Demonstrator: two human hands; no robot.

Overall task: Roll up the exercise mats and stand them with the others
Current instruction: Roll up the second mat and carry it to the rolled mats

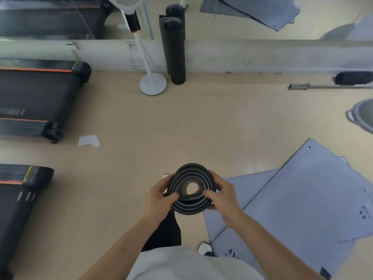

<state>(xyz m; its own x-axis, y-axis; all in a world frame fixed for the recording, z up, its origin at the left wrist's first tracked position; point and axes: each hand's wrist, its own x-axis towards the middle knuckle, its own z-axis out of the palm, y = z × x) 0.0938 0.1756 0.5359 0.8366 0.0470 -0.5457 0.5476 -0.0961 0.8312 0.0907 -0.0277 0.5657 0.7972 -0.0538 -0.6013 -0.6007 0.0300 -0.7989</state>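
I look down the top end of a rolled black exercise mat (pixel 190 205), held upright in front of my body; its spiral layers and hollow centre show. My left hand (pixel 159 199) grips its left side and my right hand (pixel 222 196) grips its right side, thumbs over the rim. Two flat grey-blue mats (pixel 298 201) lie overlapped on the floor at the right. A rolled black mat (pixel 175 51) stands upright against the mirror wall ahead, beside the fan.
A white pedestal fan (pixel 152 84) stands left of the standing mat. Two black treadmills (pixel 38 98) line the left side. A barbell (pixel 323 85) lies along the wall at right, a grey basin (pixel 361 116) near the right edge. A paper scrap (pixel 88 140) lies on the beige floor.
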